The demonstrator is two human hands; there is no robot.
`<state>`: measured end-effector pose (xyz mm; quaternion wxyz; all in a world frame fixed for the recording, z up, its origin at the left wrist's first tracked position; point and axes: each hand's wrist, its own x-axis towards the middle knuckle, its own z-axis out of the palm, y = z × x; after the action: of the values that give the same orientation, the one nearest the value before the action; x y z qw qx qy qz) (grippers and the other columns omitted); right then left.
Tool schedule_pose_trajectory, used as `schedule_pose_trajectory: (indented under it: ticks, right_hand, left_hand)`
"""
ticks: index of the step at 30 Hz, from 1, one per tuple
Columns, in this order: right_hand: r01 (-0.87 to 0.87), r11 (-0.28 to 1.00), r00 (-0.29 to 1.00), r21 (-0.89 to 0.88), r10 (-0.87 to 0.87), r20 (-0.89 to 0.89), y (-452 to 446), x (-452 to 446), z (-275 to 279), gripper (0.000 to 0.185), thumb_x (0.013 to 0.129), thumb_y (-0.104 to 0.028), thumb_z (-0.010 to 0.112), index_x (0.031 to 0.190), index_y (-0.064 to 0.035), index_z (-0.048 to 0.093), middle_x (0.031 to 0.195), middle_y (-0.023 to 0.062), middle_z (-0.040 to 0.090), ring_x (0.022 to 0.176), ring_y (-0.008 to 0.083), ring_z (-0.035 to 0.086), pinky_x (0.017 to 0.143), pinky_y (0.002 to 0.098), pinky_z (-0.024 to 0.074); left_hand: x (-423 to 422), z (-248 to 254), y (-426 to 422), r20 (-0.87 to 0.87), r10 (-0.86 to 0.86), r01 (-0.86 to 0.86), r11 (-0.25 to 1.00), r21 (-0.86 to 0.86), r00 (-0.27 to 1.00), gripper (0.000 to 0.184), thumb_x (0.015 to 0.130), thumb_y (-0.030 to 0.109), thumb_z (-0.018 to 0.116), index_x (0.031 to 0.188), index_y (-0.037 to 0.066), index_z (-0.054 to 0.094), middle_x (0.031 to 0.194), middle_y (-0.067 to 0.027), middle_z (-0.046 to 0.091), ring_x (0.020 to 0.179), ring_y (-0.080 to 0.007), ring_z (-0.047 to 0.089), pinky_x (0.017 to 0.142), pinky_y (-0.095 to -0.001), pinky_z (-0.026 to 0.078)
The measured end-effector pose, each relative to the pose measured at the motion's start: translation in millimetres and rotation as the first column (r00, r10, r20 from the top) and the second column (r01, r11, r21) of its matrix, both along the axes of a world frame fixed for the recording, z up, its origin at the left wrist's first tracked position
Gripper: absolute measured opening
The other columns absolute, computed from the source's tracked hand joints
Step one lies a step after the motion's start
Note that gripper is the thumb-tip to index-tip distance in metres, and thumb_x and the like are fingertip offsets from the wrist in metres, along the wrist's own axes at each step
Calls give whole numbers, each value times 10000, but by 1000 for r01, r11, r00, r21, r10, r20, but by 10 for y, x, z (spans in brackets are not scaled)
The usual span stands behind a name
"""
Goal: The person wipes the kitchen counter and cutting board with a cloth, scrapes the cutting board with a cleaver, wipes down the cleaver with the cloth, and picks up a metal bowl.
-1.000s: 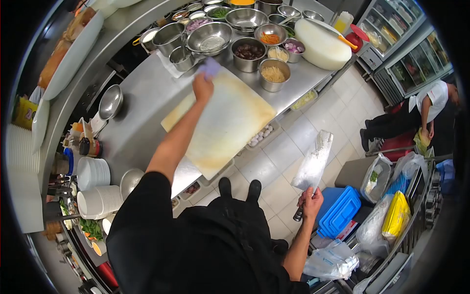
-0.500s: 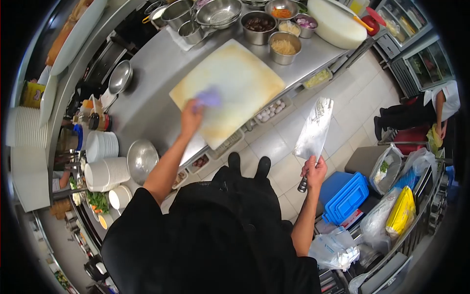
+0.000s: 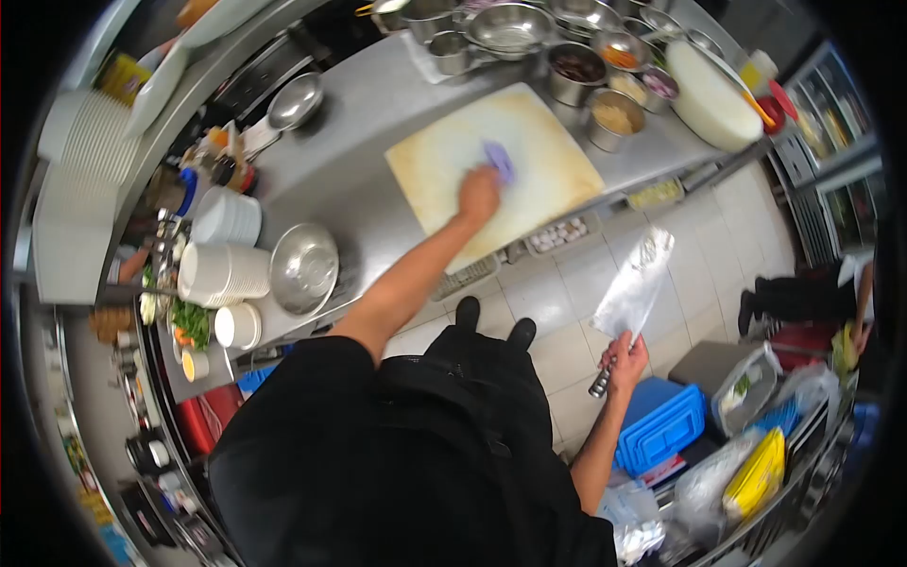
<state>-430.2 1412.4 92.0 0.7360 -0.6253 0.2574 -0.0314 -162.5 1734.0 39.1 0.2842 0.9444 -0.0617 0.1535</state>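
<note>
My left hand [image 3: 479, 195] is closed on a purple cloth [image 3: 500, 163], pressed against the white, yellow-stained cutting board [image 3: 430, 156] on the steel counter. Part of the cloth sticks out past my fingers. My right hand [image 3: 624, 361] grips the dark handle of a cleaver [image 3: 635, 283] away from the counter, over the tiled floor. The cleaver's broad blade points away from me and carries whitish smears.
Steel pots with cut food, including a pot of pale strips [image 3: 614, 120], line the counter's far side near a large white round block [image 3: 709, 99]. A steel bowl [image 3: 304, 269] and stacked white bowls [image 3: 222, 272] stand left. A blue lidded bin [image 3: 661, 430] and a person [image 3: 803, 302] are at right.
My left hand has wiped the cloth further across the board, toward its far middle. My right hand still holds the cleaver out to the side. The whole view has shifted and turned.
</note>
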Motion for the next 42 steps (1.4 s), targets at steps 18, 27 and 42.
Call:
schedule_pose_trajectory:
  ticks: [18,27,42]
  right_hand:
    - [-176,984,984,-23,176,-8,493,301,-75,285,998,-294,532,907,-26,498,574,17,449,406,102,446,369,252,404]
    - [-222,966,975,130,217,54,531,602,-64,256,995,-261,533,887,-33,490,594,23,456,417,100,448,380,260,402]
    - [-401,671,664,-623,682,307,1466,1354,744,251,902,-173,582,952,62,510,656,219,574,562,345,580,544,443,460]
  left_hand:
    - [700,-601,3532,-145,526,-452,818,355,838,323,864,202,532,1126,22,589,1199,-190,590,1104,-390,548,967,-508,414]
    - [-2514,-211,1319,-104,59,-55,998,39,993,402,830,-25,542,1231,-41,523,1234,-281,544,1187,-442,494,1069,-472,352]
    - [-692,1338,-57,-85,-206,2,391,-921,975,624,1020,416,343,1470,-9,268,1519,-202,238,1422,-356,174,1163,-468,108]
